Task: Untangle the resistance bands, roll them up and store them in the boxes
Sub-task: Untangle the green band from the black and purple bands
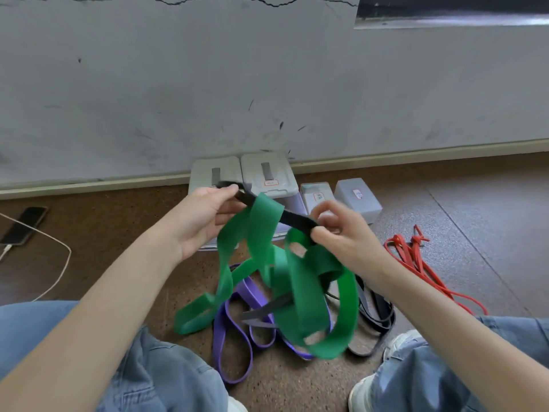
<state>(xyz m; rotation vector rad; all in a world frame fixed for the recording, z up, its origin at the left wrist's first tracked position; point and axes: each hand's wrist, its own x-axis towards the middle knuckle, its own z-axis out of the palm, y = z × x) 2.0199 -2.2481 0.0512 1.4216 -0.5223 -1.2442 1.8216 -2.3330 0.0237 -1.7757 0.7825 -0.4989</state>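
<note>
Grey scuffed wall (178, 84) and brown speckled floor (445, 203), on which the person sits in blue jeans (154, 367). Wide green rubber resistance band (297, 278), hanging in tangled loops from a narrow black resistance band (292, 217) that is stretched between the two hands; its lower loops lie over a purple rubber resistance band (231, 346) on the floor between the knees. Further black band strands (383, 319) lie to the right of the purple one. Two large pale lidded storage boxes (267, 173) stand side by side against the wall, with two smaller grey labelled boxes (356, 197) just to their right; all are closed. Left hand (202, 215), fingers curled, pinching the left end of the black band. Right hand (341, 233), thumb and fingers pinching the right end. Thin red resistance band (416, 257), knotted, well apart at right. Dark smartphone (25, 224) with white cable (59, 263), at left.
</note>
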